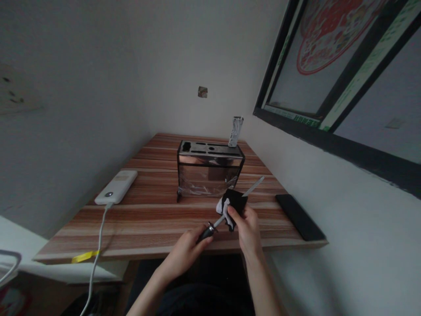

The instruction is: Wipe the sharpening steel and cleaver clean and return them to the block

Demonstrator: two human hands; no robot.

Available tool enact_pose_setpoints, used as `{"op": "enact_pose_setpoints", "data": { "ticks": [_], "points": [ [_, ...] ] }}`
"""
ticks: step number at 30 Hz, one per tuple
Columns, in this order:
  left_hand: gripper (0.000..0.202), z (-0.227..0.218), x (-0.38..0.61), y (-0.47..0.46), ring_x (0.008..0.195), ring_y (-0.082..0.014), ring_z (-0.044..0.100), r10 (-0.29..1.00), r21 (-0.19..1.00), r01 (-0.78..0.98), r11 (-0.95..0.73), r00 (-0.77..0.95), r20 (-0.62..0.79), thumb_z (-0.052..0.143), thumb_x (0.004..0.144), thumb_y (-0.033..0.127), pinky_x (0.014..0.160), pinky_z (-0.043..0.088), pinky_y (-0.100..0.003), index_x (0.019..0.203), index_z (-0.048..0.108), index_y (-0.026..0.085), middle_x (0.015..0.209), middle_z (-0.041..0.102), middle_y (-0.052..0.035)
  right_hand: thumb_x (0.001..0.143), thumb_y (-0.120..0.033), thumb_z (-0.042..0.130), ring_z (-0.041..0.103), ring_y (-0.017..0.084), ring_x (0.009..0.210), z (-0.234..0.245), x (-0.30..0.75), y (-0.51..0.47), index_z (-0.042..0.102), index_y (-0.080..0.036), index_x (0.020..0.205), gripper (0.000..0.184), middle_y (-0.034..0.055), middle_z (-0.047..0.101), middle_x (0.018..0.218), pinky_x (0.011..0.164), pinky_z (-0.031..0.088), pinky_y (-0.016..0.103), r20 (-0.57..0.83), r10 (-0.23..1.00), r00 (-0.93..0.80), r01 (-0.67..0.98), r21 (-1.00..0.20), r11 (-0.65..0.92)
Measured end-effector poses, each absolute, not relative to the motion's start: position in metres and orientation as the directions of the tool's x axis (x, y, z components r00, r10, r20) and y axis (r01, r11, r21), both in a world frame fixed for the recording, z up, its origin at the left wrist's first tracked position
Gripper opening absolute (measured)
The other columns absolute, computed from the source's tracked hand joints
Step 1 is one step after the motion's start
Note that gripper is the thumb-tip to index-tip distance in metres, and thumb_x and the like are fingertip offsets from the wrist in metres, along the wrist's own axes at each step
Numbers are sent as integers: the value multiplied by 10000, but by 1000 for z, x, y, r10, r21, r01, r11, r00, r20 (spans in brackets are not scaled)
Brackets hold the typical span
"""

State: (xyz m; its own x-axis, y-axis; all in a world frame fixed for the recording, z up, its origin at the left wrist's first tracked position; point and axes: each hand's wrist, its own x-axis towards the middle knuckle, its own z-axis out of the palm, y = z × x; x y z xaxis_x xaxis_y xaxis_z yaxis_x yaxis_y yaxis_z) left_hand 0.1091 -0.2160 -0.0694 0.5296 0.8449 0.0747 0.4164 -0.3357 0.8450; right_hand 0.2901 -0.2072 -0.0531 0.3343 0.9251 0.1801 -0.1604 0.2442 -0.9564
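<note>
My left hand is closed around the black handle of a honing steel, which slants up to the right above the table's front part. In my right hand is a black and white cloth, pinched around the middle of the rod. The rod's grey tip sticks out beyond the cloth. Just behind my hands stands a knife block with a slotted metal top and clear sides with plastic film on them. An upright piece in whitish wrapping rises from its right end; its kind is unclear.
On the wood-grain table a white power bank with a white cable lies at left. A black phone-like slab rests at the right edge. Yellow tape is at the front edge. Walls and a dark-framed window enclose the table.
</note>
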Motion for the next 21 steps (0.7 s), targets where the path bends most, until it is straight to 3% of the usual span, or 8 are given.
{"op": "enact_pose_setpoints", "data": {
  "ticks": [7,16,21],
  "points": [
    [323,-70,107,-216,881,-202,615,835,845,418,-335,547,60,430,905,398,777,438,-240,1081,603,189,964,687,-44,665,-376,750,537,111,526,-33,313,-197,662,-155,814,280,17,660,688,461,431,219,238,874,423,-146,-935,324],
    [319,-68,108,-217,884,-202,619,835,825,444,-349,547,60,428,900,389,784,437,-244,1061,602,176,996,685,-56,624,-384,769,610,146,711,-22,348,-173,683,-162,779,284,24,684,776,670,478,265,307,755,579,-121,-884,452],
    [313,-66,108,-217,892,-207,621,833,825,439,-356,549,68,432,895,383,783,440,-246,1056,608,180,995,686,-57,611,-380,765,620,158,751,-11,360,-165,678,-154,756,282,30,682,777,682,482,272,352,704,617,-95,-854,511]
  ]
}}
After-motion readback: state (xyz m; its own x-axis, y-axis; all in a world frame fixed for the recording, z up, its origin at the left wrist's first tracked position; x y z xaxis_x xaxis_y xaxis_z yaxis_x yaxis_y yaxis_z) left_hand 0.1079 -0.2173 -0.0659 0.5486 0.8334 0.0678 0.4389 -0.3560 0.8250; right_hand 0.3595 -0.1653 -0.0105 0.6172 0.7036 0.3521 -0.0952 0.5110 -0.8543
